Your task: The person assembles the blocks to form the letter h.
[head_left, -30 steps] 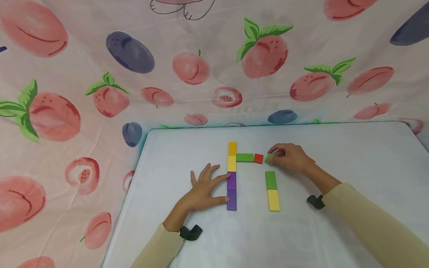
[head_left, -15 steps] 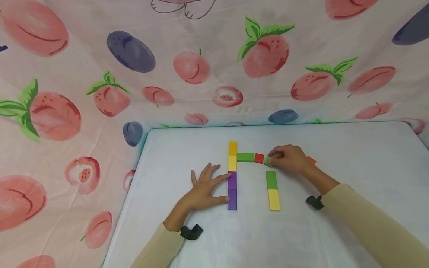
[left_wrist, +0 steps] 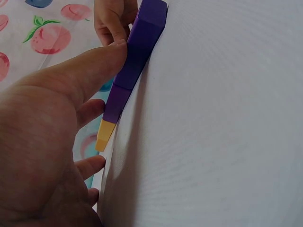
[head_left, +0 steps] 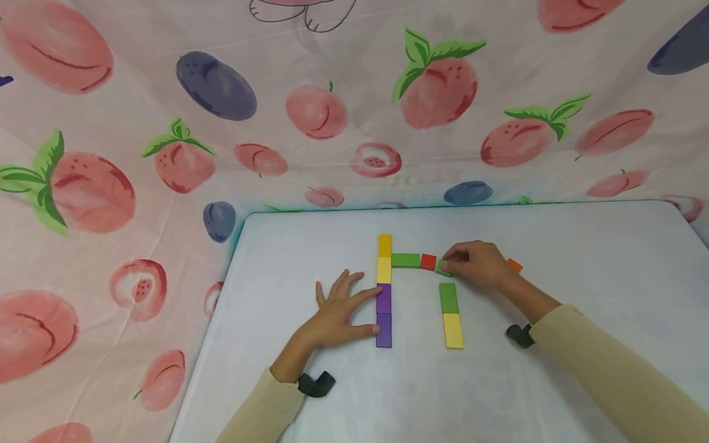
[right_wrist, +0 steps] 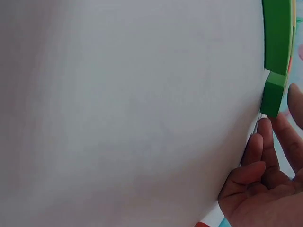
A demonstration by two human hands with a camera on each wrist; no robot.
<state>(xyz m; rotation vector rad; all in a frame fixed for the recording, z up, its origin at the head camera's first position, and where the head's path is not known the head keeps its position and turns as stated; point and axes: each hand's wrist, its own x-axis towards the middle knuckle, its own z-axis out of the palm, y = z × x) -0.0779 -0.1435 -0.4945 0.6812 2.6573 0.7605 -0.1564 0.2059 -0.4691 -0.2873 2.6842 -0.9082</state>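
With spread fingers, my left hand (head_left: 331, 320) touches the left side of a column of blocks. Its index fingertip meets the upper purple block (head_left: 384, 298) and its thumb the lower purple block (head_left: 384, 330). Two yellow blocks (head_left: 384, 247) continue the column away from me. From the column a green block (head_left: 405, 261) runs right, ending at a red block (head_left: 428, 262). My right hand (head_left: 476, 263) pinches a small green block (head_left: 442, 268) beside the red one, tilted to the row and partly hidden by the fingers. The right wrist view shows this small green block (right_wrist: 273, 97) at the fingertips.
Nearer me, a longer green block (head_left: 449, 298) and a yellow block (head_left: 453, 331) lie end to end, roughly parallel to the purple ones. An orange block (head_left: 516, 265) lies behind my right wrist. The white table (head_left: 609, 258) meets a fruit-print cloth (head_left: 354, 111).
My right hand has shifted slightly toward me, bringing the small green block closer to the red one and turning it a little. More of the orange block shows. The left hand stays put.
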